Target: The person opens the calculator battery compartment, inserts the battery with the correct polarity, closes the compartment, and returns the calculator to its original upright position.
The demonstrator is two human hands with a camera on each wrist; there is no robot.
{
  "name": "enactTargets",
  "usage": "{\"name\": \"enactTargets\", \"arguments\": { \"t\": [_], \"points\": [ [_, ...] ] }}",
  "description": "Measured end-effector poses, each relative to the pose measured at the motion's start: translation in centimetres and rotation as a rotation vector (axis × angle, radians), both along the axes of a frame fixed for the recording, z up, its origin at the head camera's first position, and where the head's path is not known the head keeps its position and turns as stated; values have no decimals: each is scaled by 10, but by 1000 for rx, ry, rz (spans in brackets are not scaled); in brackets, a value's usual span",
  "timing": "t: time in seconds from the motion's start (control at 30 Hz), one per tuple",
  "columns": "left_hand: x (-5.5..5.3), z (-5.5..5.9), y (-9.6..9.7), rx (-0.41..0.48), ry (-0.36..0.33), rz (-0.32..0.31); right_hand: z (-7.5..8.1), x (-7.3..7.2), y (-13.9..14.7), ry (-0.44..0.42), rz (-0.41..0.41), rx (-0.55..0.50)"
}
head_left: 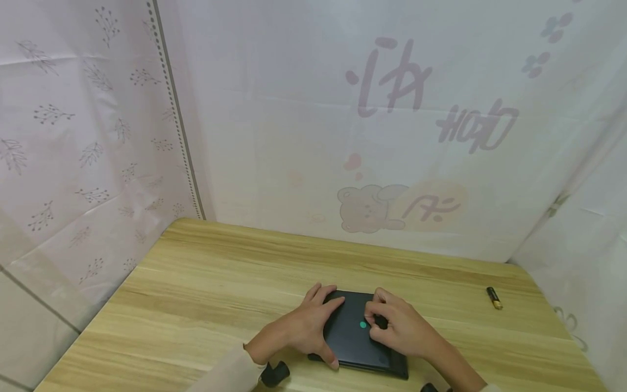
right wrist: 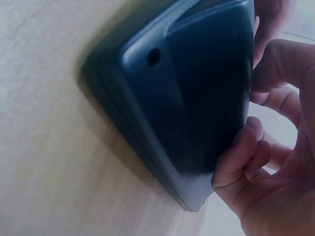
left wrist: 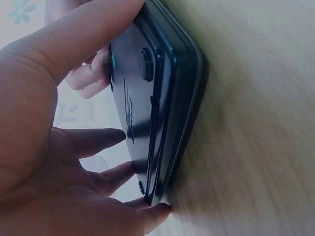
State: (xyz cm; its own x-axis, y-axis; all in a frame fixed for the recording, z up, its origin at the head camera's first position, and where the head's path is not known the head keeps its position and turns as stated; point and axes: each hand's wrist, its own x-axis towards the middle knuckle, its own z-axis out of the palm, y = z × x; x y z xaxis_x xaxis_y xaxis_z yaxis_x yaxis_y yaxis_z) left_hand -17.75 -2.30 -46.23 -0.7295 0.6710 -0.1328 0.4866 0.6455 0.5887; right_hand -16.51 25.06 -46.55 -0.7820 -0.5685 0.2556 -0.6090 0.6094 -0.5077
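Observation:
A black, flat calculator-like device (head_left: 350, 343) lies on the wooden table, its underside facing up. On it are a round green sticker (head_left: 363, 325), dark round feet and faint printed lines. My left hand (head_left: 307, 325) holds it from the left, with the thumb at the near edge and the fingers spread over the far left corner. From the right, my right hand (head_left: 404, 326) reaches over the device. Its fingers are curled, and the tips touch the underside beside the sticker. Nothing shows between the right fingertips, though part of that spot is hidden.
One black and gold battery (head_left: 494, 298) lies apart on the right side of the wooden table (head_left: 220, 283). Pale printed curtains (head_left: 274, 136) hang behind the table and along its sides. Dark wrist straps (head_left: 275, 374) show at the near edge of view.

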Motion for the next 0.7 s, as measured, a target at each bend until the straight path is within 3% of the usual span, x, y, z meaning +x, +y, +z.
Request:
{"name": "enactTargets", "arguments": {
  "t": [0.43,0.7],
  "points": [
    [-1,-1,0,2,-5,-2,0,3,2,10,-12,-13],
    [0,-1,0,9,-1,0,2,8,10,-39,5,-47]
  ]
}}
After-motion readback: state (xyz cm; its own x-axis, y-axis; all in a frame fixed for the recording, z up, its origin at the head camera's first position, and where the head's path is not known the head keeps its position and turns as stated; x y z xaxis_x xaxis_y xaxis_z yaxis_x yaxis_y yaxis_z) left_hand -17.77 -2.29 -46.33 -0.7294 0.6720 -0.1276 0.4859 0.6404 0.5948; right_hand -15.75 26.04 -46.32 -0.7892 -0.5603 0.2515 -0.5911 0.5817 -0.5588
